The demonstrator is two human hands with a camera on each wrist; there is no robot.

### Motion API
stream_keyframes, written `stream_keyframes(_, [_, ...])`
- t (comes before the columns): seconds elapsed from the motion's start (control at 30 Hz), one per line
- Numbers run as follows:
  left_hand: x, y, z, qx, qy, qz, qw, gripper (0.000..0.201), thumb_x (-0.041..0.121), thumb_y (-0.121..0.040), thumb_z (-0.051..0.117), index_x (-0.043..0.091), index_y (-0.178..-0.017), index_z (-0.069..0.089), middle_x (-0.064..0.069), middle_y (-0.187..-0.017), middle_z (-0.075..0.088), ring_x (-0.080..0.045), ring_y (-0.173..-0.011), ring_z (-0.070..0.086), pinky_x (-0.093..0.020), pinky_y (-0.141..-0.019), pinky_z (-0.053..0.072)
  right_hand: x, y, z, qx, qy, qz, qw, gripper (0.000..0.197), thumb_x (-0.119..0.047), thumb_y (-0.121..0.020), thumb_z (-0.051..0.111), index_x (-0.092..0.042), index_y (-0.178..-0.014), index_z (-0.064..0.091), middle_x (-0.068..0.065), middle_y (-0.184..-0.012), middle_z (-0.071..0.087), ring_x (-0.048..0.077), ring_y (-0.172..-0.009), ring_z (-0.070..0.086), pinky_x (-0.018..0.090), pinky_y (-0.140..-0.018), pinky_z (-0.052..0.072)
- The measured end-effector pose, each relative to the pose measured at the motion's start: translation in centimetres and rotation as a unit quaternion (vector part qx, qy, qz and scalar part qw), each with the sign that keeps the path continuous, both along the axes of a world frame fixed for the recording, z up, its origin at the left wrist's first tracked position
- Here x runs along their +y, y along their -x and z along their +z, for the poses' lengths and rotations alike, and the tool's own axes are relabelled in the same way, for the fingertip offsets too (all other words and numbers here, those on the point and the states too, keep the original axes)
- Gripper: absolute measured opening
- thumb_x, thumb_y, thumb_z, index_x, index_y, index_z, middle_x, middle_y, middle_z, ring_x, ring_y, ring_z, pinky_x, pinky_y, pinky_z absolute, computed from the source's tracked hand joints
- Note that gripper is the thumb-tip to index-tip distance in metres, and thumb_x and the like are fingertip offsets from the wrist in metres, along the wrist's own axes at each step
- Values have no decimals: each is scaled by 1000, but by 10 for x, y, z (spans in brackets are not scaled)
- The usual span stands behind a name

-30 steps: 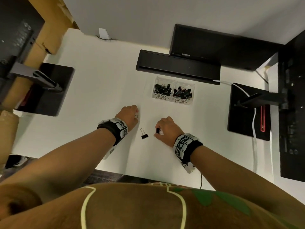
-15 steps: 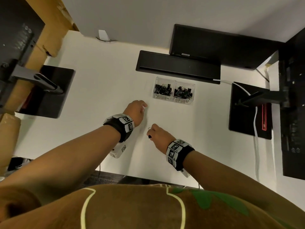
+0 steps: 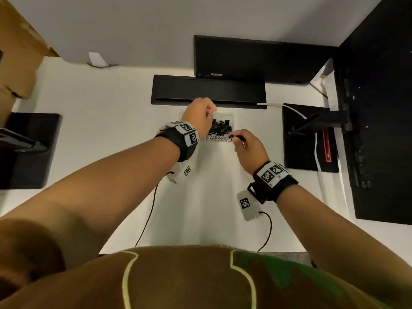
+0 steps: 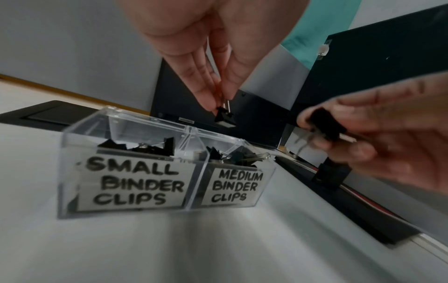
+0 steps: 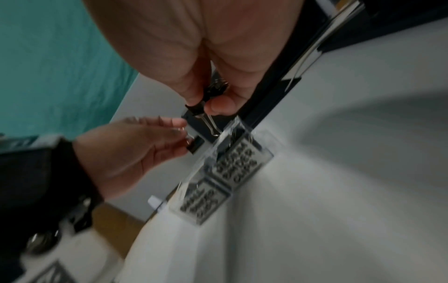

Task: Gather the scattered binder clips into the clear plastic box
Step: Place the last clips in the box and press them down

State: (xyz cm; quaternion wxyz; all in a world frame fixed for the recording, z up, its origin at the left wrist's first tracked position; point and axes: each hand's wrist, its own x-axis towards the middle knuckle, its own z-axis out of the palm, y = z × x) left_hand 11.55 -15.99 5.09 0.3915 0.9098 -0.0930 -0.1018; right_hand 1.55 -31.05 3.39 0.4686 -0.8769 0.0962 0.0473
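Clear plastic box (image 4: 135, 172), divided into compartments labelled for small and medium binder clips, stands on the white desk (image 3: 93, 121). Left hand (image 3: 200, 115) pinches a small clip (image 4: 225, 116) by its wire handle above the box; right hand (image 3: 249, 146) pinches a larger clip (image 4: 326, 126) beside the medium compartment. Step in hand: depositing. Next, each clip probably needs releasing over its matching compartment.
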Motion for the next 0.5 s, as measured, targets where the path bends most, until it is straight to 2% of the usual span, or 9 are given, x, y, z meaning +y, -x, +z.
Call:
stream_keyframes(0.07, [-11,-7,-3,-4,-17,3,1000,19,4,-89,50,15,-99,62,-6,-103,61,-21,-85,63,-28,-80,52,-12,-18,6,-7,2,-30,1000,21,-17,-97,44,-11,-110,60,-2,-101,61,12,-85,55,23,-79,42])
stream_keyframes(0.13, [-20,-14,-6,9,-52,-14,999,19,2,-88,49,14,-96,61,-4,-101,59,-22,-87,63,-29,-83,51,-20,-35,7,-14,10,-43,999,21,-16,-97,44,-10,-109,60,-2,-100,60,12,-86,54,24,-81,44])
stream_keyframes(0.23, [-23,-19,-12,39,-120,-52,991,24,0,-89,46,17,-100,59,0,-99,57,-23,-93,60,-31,-85,48,-24,-55,3,-14,46,-34,998,21,-17,-97,44,-11,-110,60,4,-107,63,11,-92,54,22,-83,42])
stream_keyframes(0.33, [-20,-19,-18,8,-147,-50,988,24,3,-89,48,17,-105,58,-11,-106,56,-27,-87,58,-32,-80,50,-17,-70,-3,7,77,3,997,23,-19,-97,42,-12,-111,59,5,-110,63,14,-94,56,23,-80,42])
stream_keyframes(0.4, [-17,-20,-20,-10,-170,-47,984,20,7,-89,52,17,-104,59,-13,-109,51,-28,-81,57,-29,-75,49,-12,-78,-7,24,104,20,994,23,-18,-97,41,-12,-110,59,8,-111,62,16,-92,57,23,-77,41])
stream_keyframes(0.5, [-11,-21,-19,-43,-203,-58,976,18,7,-87,57,17,-100,63,-14,-109,51,-29,-86,56,-29,-73,45,-5,-85,-12,53,145,28,988,23,-19,-98,41,-13,-111,59,13,-114,57,23,-96,58,24,-79,43])
